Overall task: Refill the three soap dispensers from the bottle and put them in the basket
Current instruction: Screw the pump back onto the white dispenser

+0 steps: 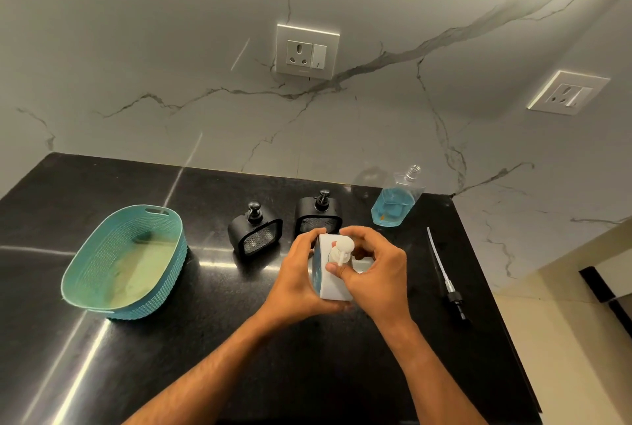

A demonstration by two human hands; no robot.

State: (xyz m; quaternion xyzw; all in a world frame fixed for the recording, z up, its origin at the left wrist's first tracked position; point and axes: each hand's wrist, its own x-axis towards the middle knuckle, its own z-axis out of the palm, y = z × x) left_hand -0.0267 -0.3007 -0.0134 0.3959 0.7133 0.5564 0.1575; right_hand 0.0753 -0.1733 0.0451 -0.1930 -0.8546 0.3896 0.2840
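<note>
A white soap dispenser (337, 282) with blue liquid showing at its side is held over the black counter. My left hand (302, 279) wraps its body from the left. My right hand (374, 269) has fingers around its white pump head (343, 248). Two black dispensers stand behind: one (254, 233) to the left, one (318, 214) just beyond my hands. A clear bottle (396, 200) with blue soap and no cap stands at the back right. The teal basket (85, 260) sits at the left with nothing in it.
A loose black pump with a long white tube (444, 274) lies on the counter (205, 339) at the right, near its edge. The marble wall behind carries two sockets (306, 51) (567, 93). The counter drops off on the right side.
</note>
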